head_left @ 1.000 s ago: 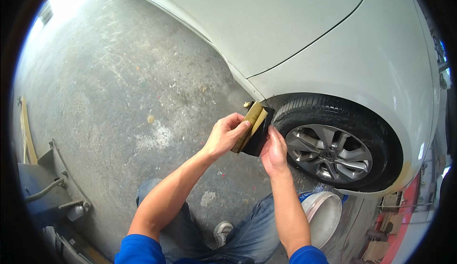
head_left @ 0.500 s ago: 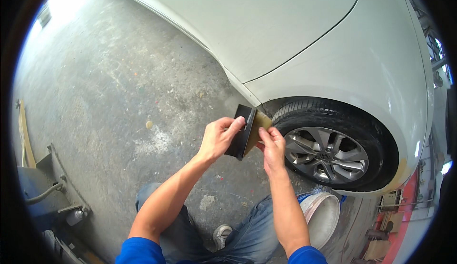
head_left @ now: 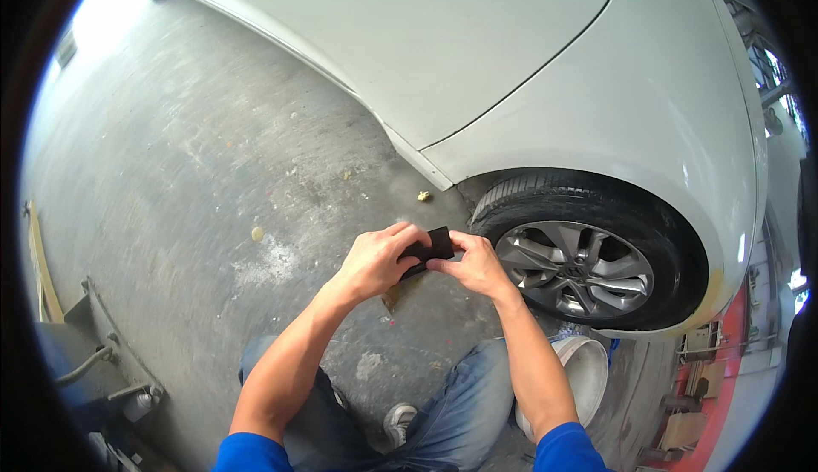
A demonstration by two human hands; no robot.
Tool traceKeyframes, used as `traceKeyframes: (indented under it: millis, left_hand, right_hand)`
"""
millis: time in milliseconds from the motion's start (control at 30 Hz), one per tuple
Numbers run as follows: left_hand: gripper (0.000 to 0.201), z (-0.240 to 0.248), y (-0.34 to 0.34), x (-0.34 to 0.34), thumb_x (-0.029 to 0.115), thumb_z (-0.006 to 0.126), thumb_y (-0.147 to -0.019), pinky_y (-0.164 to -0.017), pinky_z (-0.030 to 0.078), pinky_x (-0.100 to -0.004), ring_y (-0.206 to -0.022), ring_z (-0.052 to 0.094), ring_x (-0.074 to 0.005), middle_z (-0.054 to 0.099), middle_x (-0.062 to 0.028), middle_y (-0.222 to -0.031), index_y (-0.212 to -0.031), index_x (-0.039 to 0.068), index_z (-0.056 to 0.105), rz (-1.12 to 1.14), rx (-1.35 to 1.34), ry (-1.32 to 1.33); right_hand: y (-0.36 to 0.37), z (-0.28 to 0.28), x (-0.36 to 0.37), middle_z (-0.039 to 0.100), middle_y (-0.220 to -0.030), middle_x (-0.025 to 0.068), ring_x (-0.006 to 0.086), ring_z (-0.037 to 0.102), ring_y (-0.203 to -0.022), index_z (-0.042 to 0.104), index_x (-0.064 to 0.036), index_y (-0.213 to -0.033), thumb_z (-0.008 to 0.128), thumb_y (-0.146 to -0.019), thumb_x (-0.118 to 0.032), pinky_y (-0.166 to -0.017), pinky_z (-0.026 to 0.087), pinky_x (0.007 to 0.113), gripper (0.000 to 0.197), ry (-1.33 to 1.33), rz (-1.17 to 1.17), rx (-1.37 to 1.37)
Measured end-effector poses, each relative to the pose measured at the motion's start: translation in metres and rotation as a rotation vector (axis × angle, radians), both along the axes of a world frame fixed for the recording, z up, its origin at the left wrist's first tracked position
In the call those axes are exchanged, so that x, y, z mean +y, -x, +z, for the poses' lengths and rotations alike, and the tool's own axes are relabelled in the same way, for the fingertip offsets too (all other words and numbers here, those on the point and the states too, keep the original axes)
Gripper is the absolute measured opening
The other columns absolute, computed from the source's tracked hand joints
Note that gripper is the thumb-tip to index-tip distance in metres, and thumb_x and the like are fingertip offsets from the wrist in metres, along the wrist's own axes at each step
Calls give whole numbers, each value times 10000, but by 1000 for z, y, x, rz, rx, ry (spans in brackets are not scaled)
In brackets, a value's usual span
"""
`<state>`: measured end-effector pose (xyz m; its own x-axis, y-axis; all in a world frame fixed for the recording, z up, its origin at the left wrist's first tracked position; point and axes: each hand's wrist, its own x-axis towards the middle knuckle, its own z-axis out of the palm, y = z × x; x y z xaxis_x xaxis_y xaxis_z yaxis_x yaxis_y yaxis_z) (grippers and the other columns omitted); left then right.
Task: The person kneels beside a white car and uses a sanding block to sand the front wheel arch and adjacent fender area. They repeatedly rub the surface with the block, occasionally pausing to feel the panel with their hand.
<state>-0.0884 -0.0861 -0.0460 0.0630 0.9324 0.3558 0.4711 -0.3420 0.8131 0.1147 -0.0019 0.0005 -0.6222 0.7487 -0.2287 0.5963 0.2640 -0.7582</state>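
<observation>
Both hands pinch a dark sanding block [head_left: 432, 246]: left hand [head_left: 375, 261] on its left edge, right hand [head_left: 474, 266] on its right. It sits above the concrete floor [head_left: 213, 199], beside the front wheel [head_left: 579, 267]. I judge it light, slightly compressible; grip the edges.

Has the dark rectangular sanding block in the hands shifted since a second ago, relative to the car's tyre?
Yes. The dark rectangular sanding block has come away from the black tyre, toward the person, and is now held by left hand and right hand.
</observation>
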Motion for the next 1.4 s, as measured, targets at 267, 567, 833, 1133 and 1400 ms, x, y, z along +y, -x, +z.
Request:
traceKeyframes:
  millis: [267, 567, 833, 1133, 1400]
  left_hand:
    - [779, 5, 2, 7, 216, 873, -782, -770, 585, -380, -871, 736, -269, 732, -104, -1045, -1438, 130, 462, 228, -176, 60]
    - [213, 2, 10, 11, 232, 782, -927, -656, 561, -288, -712, 657, -79, 707, -4, -796, -974, 26, 756, -114, -834, 731]
    - [252, -11, 20, 9, 73, 510, -1004, -797, 556, -260, -897, 689, -100, 738, -41, -1042, -1121, 26, 729, -176, -1159, 690]
    - [225, -20, 5, 8, 13, 662, -905, -756, 583, -285, -880, 680, -101, 697, -40, -962, -1129, 8, 681, 125, -830, 592]
    - [305, 4, -22, 2, 217, 733, -954, -826, 599, -332, -886, 702, -196, 662, -84, -973, -1188, 30, 675, 151, -640, 398]
  right_hand:
    - [-31, -21, -2, 686, -839, -53, 21, 559, -746, 756, -2, -1012, 789, -923, -170, -662, 462, 211, 192, 165, -201, 362]
    - [-39, -15, 0, 711, -931, -42, 28, 596, -815, 749, -11, -1058, 751, -956, -161, -745, 485, 210, 181, 226, -366, 589]
    - [-62, -13, 6, 726, -1070, 39, 108, 649, -927, 739, 2, -1174, 598, -946, -20, -837, 506, 243, 269, 399, -180, 577]
    - [-31, -10, -21, 568, -1436, 173, 343, 564, -1295, 618, -16, -1329, 604, -810, -11, -1083, 464, 421, 519, -525, -75, -62]
    - [11, -66, -44, 721, -1075, 220, 305, 716, -1008, 646, -11, -1232, 719, -796, -64, -837, 560, 387, 444, -209, -402, 65]
